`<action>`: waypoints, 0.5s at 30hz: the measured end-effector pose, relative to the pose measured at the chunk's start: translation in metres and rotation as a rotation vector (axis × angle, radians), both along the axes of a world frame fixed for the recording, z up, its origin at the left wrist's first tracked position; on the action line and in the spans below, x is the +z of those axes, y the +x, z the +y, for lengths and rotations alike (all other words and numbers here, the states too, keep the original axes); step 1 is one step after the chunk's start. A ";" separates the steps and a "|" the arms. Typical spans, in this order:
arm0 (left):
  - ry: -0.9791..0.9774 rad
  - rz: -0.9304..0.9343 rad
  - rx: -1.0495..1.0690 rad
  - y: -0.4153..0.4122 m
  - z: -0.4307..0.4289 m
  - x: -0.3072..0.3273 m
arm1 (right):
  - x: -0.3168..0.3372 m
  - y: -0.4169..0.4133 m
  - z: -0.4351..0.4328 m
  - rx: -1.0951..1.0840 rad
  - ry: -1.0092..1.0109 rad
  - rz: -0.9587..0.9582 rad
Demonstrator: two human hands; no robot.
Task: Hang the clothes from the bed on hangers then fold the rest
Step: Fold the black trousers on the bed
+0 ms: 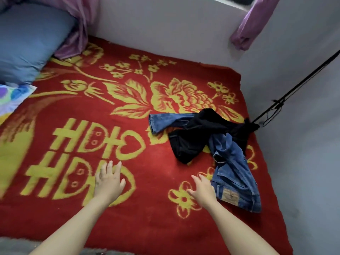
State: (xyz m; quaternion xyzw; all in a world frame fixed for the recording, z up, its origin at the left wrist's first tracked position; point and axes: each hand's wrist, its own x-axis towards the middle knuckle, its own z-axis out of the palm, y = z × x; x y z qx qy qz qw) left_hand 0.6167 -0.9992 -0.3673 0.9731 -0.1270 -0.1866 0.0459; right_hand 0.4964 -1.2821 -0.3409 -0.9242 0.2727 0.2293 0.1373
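The blanket (156,181) on the bed is deep red, patterned with yellow flowers, leaves and blocky yellow characters ending in hearts. On its right side lie blue denim jeans (233,162), faded paler along the creases, with a tan patch (230,196) at the waistband. Tangled with them is a plain black garment (195,137). Far left, the pillow (27,43) is slate blue and the curtain (79,24) beside it purple. The cloth (12,96) at the left edge seems white with purple, blue and green blotches, though blurred. The wall (165,30) is pale grey.
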 end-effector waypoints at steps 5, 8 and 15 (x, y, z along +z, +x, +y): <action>0.033 0.042 0.086 0.013 -0.024 -0.043 | -0.062 0.043 -0.019 0.028 0.069 0.051; 0.063 0.072 0.122 0.027 -0.044 -0.080 | -0.103 0.063 -0.035 0.061 0.036 0.050; 0.043 0.098 0.169 0.044 -0.067 -0.143 | -0.163 0.142 -0.080 0.302 -0.175 0.018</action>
